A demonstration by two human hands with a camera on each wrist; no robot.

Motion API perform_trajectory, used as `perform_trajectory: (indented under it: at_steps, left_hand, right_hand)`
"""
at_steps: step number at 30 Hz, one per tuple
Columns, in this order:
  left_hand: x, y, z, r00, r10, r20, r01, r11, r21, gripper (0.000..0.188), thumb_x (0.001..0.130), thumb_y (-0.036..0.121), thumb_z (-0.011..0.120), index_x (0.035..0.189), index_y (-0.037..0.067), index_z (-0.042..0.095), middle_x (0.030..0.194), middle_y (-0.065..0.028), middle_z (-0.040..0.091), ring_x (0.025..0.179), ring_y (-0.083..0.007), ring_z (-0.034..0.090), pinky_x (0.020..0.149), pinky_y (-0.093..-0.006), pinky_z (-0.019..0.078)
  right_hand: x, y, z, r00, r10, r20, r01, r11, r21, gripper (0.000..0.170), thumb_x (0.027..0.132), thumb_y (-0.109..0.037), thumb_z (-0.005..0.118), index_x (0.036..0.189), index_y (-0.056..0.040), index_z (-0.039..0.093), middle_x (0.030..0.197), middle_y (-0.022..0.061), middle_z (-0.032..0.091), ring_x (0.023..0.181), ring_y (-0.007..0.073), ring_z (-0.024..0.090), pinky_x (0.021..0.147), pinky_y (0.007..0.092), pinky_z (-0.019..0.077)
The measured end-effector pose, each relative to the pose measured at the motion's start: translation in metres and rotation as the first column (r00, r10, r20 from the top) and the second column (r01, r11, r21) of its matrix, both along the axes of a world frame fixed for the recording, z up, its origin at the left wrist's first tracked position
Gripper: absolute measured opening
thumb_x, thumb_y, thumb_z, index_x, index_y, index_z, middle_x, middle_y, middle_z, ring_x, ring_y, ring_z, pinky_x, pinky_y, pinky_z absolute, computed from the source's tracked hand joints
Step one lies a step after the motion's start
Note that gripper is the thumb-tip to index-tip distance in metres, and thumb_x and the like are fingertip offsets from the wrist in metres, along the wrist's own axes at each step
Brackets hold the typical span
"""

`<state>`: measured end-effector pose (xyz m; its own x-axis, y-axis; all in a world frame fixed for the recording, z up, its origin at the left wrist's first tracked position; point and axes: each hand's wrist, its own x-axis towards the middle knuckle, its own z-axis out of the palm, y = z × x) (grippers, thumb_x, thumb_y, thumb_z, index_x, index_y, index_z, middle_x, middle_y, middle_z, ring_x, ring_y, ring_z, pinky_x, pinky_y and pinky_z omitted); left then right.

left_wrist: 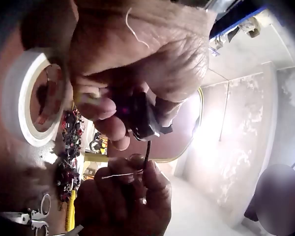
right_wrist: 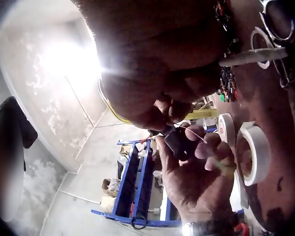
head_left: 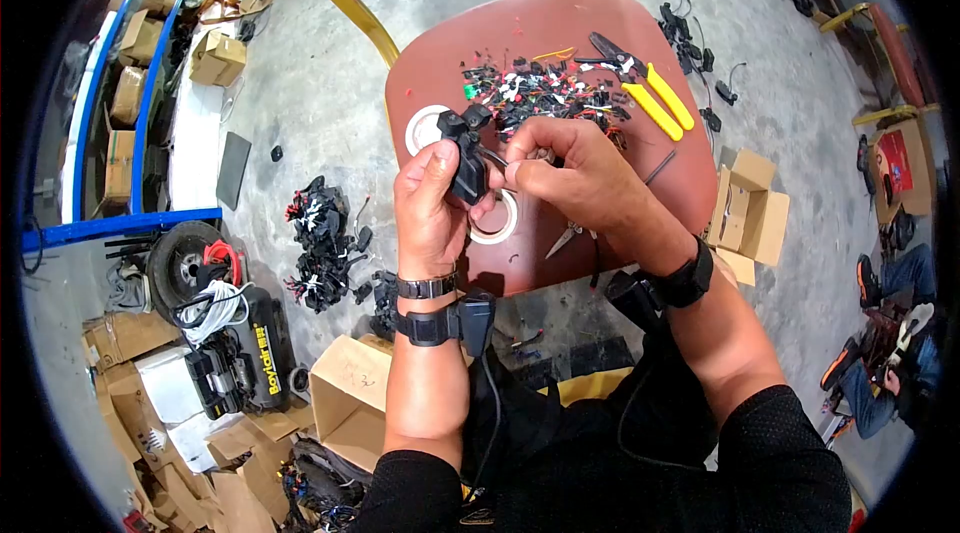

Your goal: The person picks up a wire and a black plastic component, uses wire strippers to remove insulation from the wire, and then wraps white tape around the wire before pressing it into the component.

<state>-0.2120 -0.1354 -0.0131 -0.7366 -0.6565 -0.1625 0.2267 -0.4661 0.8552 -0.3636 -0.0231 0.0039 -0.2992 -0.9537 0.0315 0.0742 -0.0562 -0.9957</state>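
Black plastic housing is what the person has up in front of them, raised above the near part of a brown chair seat. The left hand grips it, thumb along one side and fingers on the other, probably to keep it steady while its dark cable stays exposed. The right hand is closed down narrow, its thumb and finger pinching that cable just beside the housing, which I'd guess gives fine control over so thin a thing. A pale thread or thin wire runs by the right fingertips; from where I stand I can't tell which it is.

On the seat, a heap of small connectors lies beyond the hands, with yellow-handled pliers beside it on the right, seemingly laid within easy reach. One white tape roll lies flat below the housing, another roll farther back, and scissors lie near the right forearm, likely kept close for quick picking up
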Motion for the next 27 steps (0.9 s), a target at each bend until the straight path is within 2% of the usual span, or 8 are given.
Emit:
perform_trajectory:
  at_steps: [5, 8, 11, 13, 17, 20, 23, 27]
  left_hand:
    - [-0.001, 0.001, -0.001, 0.999, -0.028, -0.032, 0.03, 0.996, 0.088, 0.041, 0.098, 0.037, 0.056, 0.099, -0.004, 0.061, 0.076, -0.0162, 0.066, 0.052, -0.0169, 0.057, 0.047, -0.0263, 0.0463]
    - [-0.003, 0.003, 0.002, 1.0, -0.027, -0.01, 0.028, 0.992, 0.127, 0.041, 0.099, 0.036, 0.055, 0.101, -0.004, 0.061, 0.079, -0.0154, 0.067, 0.054, -0.0172, 0.058, 0.047, -0.0265, 0.0468]
    - [-0.006, 0.008, 0.005, 1.0, -0.023, 0.016, 0.02, 0.989, 0.146, 0.042, 0.101, 0.037, 0.051, 0.107, -0.004, 0.059, 0.083, -0.0148, 0.067, 0.057, -0.0181, 0.061, 0.047, -0.0266, 0.0475]
    - [-0.006, 0.006, 0.002, 0.998, -0.062, 0.004, 0.061, 0.991, 0.123, 0.045, 0.102, 0.038, 0.048, 0.116, -0.003, 0.056, 0.088, -0.0153, 0.067, 0.062, -0.0197, 0.064, 0.046, -0.027, 0.0487]
    - [-0.004, 0.005, -0.003, 0.997, -0.08, 0.018, 0.078, 0.994, 0.076, 0.043, 0.102, 0.039, 0.046, 0.108, -0.002, 0.056, 0.085, -0.0147, 0.066, 0.054, -0.0197, 0.06, 0.045, -0.0268, 0.0485]
    - [-0.006, 0.008, 0.001, 0.997, -0.066, 0.037, 0.063, 0.996, 0.067, 0.042, 0.102, 0.039, 0.046, 0.105, -0.001, 0.057, 0.082, -0.0137, 0.066, 0.05, -0.0192, 0.058, 0.043, -0.0265, 0.0464]
    - [-0.006, 0.008, 0.001, 0.997, -0.059, 0.046, 0.057, 0.998, 0.039, 0.042, 0.102, 0.04, 0.046, 0.105, -0.001, 0.057, 0.079, -0.0123, 0.065, 0.049, -0.0176, 0.057, 0.042, -0.0258, 0.044]
    - [-0.006, 0.008, 0.003, 0.997, -0.05, 0.056, 0.049, 0.998, 0.027, 0.041, 0.102, 0.039, 0.047, 0.098, 0.0, 0.057, 0.067, -0.0111, 0.061, 0.045, -0.0151, 0.053, 0.04, -0.0248, 0.0408]
  right_hand:
    - [0.001, 0.0, 0.0, 0.993, -0.006, 0.117, 0.01, 0.999, -0.03, 0.006, 0.084, -0.004, 0.061, 0.086, 0.0017, 0.062, 0.081, 0.0064, 0.067, 0.076, 0.0103, 0.062, 0.069, 0.0265, 0.0504]
    - [0.006, -0.002, -0.002, 0.991, -0.04, 0.127, 0.039, 0.999, 0.008, 0.006, 0.085, -0.004, 0.061, 0.087, 0.0018, 0.061, 0.079, 0.0075, 0.067, 0.075, 0.01, 0.063, 0.068, 0.0263, 0.051]
    - [0.006, -0.001, 0.001, 0.998, -0.063, -0.015, 0.062, 0.997, -0.052, 0.006, 0.086, -0.004, 0.061, 0.084, 0.0018, 0.059, 0.075, 0.0073, 0.067, 0.071, 0.0098, 0.064, 0.064, 0.0264, 0.0513]
    - [0.006, -0.001, 0.004, 0.999, -0.052, -0.006, 0.051, 0.995, -0.09, 0.009, 0.087, -0.004, 0.06, 0.082, 0.0017, 0.058, 0.071, 0.0066, 0.066, 0.067, 0.0103, 0.064, 0.062, 0.0269, 0.0514]
    - [0.009, -0.005, -0.007, 0.99, -0.104, -0.092, 0.088, 0.983, -0.162, 0.011, 0.089, -0.005, 0.058, 0.079, 0.0009, 0.057, 0.066, 0.0055, 0.065, 0.062, 0.0117, 0.064, 0.057, 0.0278, 0.0516]
    - [0.009, -0.005, -0.008, 0.997, -0.066, -0.04, 0.059, 0.984, -0.167, 0.011, 0.09, -0.004, 0.057, 0.08, 0.0004, 0.057, 0.066, 0.0052, 0.065, 0.062, 0.0118, 0.065, 0.058, 0.0275, 0.0524]
    - [0.01, -0.005, -0.004, 0.994, 0.005, 0.112, 0.01, 0.991, -0.135, 0.01, 0.09, -0.003, 0.056, 0.08, 0.0005, 0.057, 0.066, 0.0056, 0.066, 0.062, 0.0118, 0.065, 0.059, 0.0272, 0.053]
    - [0.01, -0.006, -0.007, 0.994, 0.005, 0.107, 0.011, 0.989, -0.15, 0.01, 0.09, -0.002, 0.055, 0.081, 0.0007, 0.058, 0.067, 0.0071, 0.067, 0.061, 0.0118, 0.065, 0.061, 0.0274, 0.0534]
